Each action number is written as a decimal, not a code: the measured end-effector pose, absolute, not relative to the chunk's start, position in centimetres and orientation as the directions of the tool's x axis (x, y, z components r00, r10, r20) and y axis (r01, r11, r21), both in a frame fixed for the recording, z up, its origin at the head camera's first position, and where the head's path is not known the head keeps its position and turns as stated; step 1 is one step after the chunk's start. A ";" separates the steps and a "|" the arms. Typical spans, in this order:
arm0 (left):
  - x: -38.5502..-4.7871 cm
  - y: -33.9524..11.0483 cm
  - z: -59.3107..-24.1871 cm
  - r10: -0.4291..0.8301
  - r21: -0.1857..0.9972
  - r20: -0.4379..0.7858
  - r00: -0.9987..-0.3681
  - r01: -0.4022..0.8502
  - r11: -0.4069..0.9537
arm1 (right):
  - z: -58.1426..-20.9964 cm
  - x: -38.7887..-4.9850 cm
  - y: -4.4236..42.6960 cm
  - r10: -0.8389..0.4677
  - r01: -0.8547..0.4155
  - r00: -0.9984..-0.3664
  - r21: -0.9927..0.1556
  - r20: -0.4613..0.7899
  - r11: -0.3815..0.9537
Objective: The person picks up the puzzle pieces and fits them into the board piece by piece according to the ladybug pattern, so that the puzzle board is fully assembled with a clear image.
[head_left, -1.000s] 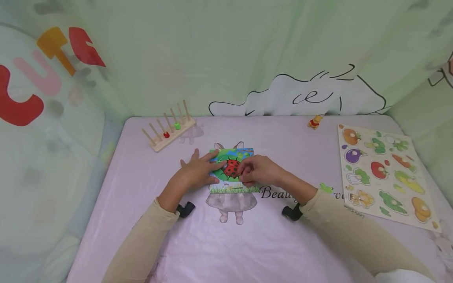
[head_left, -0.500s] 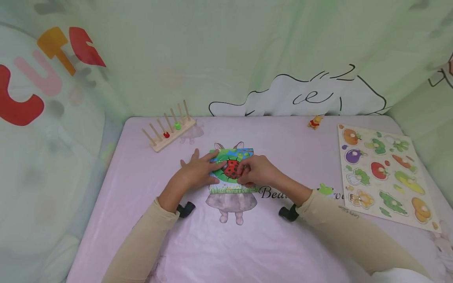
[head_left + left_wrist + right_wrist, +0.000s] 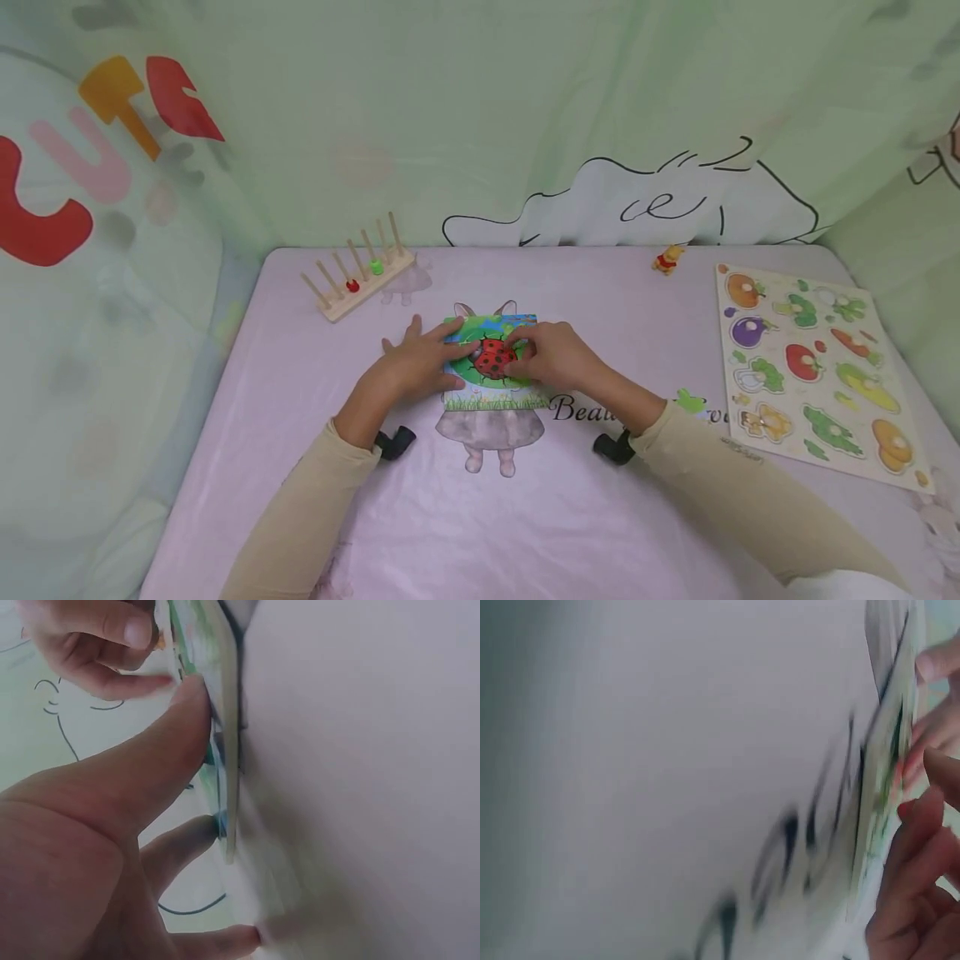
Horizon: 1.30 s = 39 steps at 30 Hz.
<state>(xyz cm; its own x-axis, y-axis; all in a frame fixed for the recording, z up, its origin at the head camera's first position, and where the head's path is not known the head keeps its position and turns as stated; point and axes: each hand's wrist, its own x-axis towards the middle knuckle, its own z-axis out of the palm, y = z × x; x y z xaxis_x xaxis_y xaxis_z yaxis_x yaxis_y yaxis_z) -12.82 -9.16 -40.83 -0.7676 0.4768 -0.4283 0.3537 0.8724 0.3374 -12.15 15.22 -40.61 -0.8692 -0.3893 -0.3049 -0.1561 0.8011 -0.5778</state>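
Observation:
A small square picture puzzle (image 3: 495,403) with a red, black-spotted ladybug (image 3: 492,360) on a green ground lies mid-table. My left hand (image 3: 420,360) rests on its left side, fingers spread and thumb along the lower left. In the left wrist view that thumb (image 3: 191,697) presses the board's face. On the right, my right hand (image 3: 558,357) has thumb and forefinger curled at the ladybug's right edge, pinching a ladybug puzzle piece. A bit of red (image 3: 905,810) shows at those fingertips in the right wrist view. The piece's outline is mostly hidden by the fingers.
A wooden peg rack (image 3: 367,285) with a red and a green bead stands back left. At the back right is a small bear figure (image 3: 667,259). A vegetable puzzle board (image 3: 825,375) lies at the right, and a light-green piece (image 3: 691,401) sits near my right forearm.
The right thumb and forefinger have spread farther apart and shifted slightly up and right, showing more of the ladybug's right side. My left hand stays in place.

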 end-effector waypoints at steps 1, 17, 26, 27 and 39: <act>-12.8 -9.1 -40.8 0.477 0.345 -0.428 -0.767 0.350 0.871 | -40.5 -12.2 15.4 -0.390 -0.170 -0.868 -0.554 -0.307 0.815; -12.3 -6.7 -41.1 0.412 0.312 -0.361 -0.837 0.308 0.899 | -40.9 -12.6 15.9 -0.418 -0.199 -0.803 -0.470 -0.425 0.860; -12.3 -6.3 -41.3 0.403 0.261 -0.370 -0.837 0.323 0.910 | -41.0 -12.9 15.9 -0.432 -0.224 -0.797 -0.458 -0.422 0.860; -12.3 -6.3 -41.3 0.403 0.263 -0.370 -0.837 0.322 0.910 | -41.0 -12.9 15.9 -0.432 -0.227 -0.797 -0.452 -0.423 0.862; -12.4 -6.2 -41.5 0.400 0.262 -0.347 -0.848 0.322 0.910 | -40.9 -12.8 15.6 -0.392 -0.210 -0.817 -0.414 -0.423 0.885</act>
